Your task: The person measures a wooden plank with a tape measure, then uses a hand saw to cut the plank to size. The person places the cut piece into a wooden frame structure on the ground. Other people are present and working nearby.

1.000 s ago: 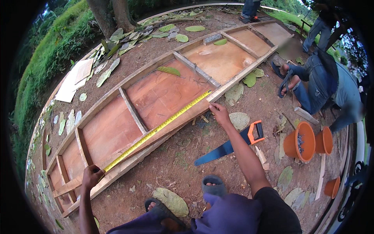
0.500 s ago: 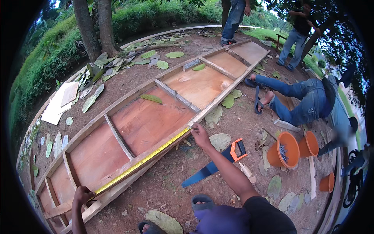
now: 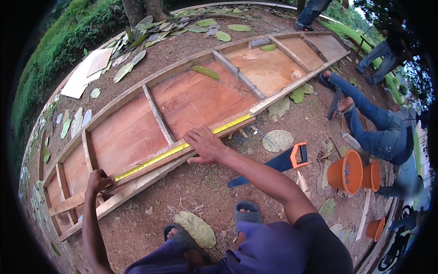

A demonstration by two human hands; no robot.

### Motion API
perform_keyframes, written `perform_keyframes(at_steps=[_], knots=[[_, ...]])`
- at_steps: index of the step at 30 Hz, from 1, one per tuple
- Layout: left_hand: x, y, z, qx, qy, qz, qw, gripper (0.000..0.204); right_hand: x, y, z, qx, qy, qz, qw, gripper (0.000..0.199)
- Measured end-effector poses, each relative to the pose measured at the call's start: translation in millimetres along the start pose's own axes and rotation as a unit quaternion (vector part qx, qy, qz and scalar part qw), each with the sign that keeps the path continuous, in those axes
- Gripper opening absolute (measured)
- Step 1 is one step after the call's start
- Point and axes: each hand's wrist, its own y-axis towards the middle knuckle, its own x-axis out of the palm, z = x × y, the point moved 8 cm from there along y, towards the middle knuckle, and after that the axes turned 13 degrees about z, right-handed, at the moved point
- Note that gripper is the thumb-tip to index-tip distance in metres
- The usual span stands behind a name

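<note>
Head view has the yellow tape measure (image 3: 182,147) stretched along the near rail of the long wooden frame (image 3: 159,119), left hand (image 3: 98,180) pinching one end, right hand (image 3: 206,145) pressing it flat mid-span; looks thin, springy, slippery, so I'd keep pinning it at both spots.

Bare brown earth (image 3: 200,192) carries everything here, strewn with large dry leaves (image 3: 197,228). A long wooden boat frame (image 3: 191,98) lies slantwise across it, and near its edge on the dirt rest a handsaw (image 3: 273,164) with an orange handle and three orange plastic pots (image 3: 345,172). Pale flat boards (image 3: 86,73) lie beside the grass.
</note>
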Motion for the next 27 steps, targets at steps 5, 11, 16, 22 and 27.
perform_keyframes(at_steps=[5, 11, 16, 22, 27], knots=[[-8.2, -6.7, -21.4, -0.022, 0.014, 0.010, 1.000, 0.044, 18.5, 22.6, -13.3, -0.041, -0.041, 0.069, 0.996, 0.074], [-10.9, -19.8, 7.7, -0.037, 0.017, 0.004, 0.999, 0.045, 13.1, 14.3, 3.7, -0.051, -0.022, 0.062, 0.997, 0.073], [-2.0, -24.8, 63.8, -0.019, -0.010, 0.034, 0.999, 0.048, -16.8, -4.5, 61.4, -0.032, -0.044, 0.038, 0.998, 0.071], [16.6, 0.5, 78.9, -0.005, 0.043, -0.023, 0.999, 0.046, -45.6, -30.8, 88.3, -0.022, -0.071, 0.068, 0.995, 0.067], [14.8, -5.6, 83.4, -0.013, 0.027, -0.010, 1.000, 0.042, -92.7, -125.5, 127.3, 0.186, -0.044, 0.147, 0.971, 0.053]])
